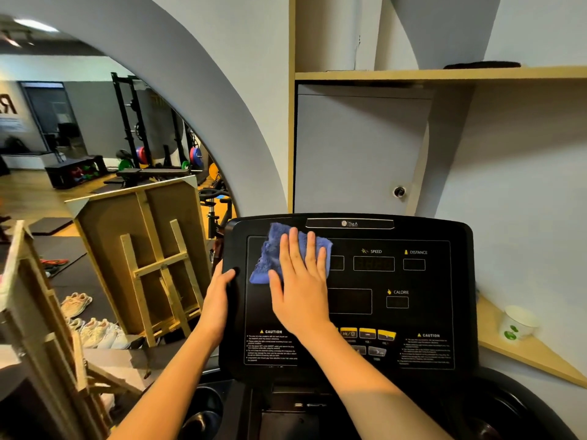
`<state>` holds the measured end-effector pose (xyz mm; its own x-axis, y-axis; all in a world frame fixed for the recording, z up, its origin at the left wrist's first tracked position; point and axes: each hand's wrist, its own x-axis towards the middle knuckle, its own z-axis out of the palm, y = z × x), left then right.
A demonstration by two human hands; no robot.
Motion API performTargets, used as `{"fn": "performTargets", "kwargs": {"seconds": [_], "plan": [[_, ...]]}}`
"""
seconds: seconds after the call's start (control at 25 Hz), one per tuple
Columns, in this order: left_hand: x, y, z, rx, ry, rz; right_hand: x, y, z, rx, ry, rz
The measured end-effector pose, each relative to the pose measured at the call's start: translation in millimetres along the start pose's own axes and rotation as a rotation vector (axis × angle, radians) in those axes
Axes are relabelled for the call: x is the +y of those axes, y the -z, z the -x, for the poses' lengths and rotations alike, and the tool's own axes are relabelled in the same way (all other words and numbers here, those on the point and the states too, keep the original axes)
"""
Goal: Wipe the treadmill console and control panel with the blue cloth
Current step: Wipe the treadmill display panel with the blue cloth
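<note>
R hand [298, 281] flat, fingers spread, presses blue cloth [270, 258] on console [349, 296] upper-left. L hand [219, 290] grips its left edge. Probably early: right displays, button panel [368, 336] remain.

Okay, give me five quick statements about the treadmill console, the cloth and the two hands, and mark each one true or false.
1. The right hand presses the blue cloth flat on the console. True.
2. The cloth lies over the CALORIE window. False: it lies on the upper left part of the panel.
3. The left hand holds the console's left edge. True.
4. The display windows show lit numbers. False: they look dark.
5. A paper cup stands on the console. False: it stands on the wooden ledge to the right.
</note>
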<state>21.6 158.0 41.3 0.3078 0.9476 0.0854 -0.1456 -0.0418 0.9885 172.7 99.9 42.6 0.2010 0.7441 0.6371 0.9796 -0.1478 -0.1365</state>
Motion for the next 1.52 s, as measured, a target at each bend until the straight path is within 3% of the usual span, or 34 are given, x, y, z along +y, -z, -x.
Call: {"fn": "performTargets", "kwargs": {"seconds": [0.36,0.68,1.24,1.52], "plan": [[-7.3,1.9,-4.6,-0.038,-0.025,0.012,3.6,-9.1,41.9,-0.100,0.163,-0.008],[-9.9,0.4,-9.8,0.035,0.030,0.078,32.4,-9.0,92.3,-0.200,0.249,0.059],[-13.1,8.6,-12.9,0.036,0.096,0.087,131.5,11.3,135.0,-0.105,0.133,0.159],[-6.0,6.7,-7.0,0.027,0.097,0.091,140.3,16.9,109.6,-0.029,0.007,0.115]]}}
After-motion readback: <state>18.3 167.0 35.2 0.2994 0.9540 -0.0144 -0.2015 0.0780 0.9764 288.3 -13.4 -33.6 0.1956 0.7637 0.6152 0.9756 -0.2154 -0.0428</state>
